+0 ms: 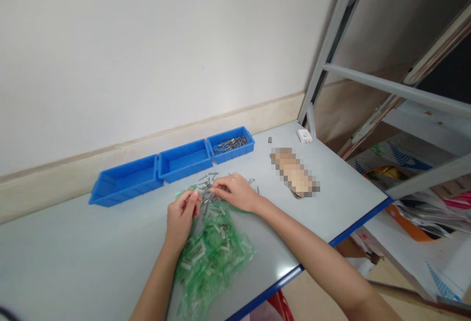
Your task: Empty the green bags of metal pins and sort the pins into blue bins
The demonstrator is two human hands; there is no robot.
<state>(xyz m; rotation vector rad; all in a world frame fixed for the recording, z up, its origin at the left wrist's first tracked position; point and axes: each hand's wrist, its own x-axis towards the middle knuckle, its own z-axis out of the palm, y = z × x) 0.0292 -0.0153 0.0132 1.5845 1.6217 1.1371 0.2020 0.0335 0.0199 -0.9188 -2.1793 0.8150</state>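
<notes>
My left hand (182,215) is curled in a pinch at the near edge of a scatter of small metal screws (208,186) on the pale table (91,252). What its fingertips hold is too small to name. My right hand (237,191) rests palm down on the same screws, fingers bent and pressed together over them. A heap of green-tinted clear plastic bags (209,257) lies just below both hands, partly under my left wrist.
Three blue bins stand in a row at the back: the left bin (125,181), the middle bin (184,160), and the right bin (231,144) with screws in it. A blurred tan object (294,173), a white block (304,136) and a grey shelf frame (331,41) are at right.
</notes>
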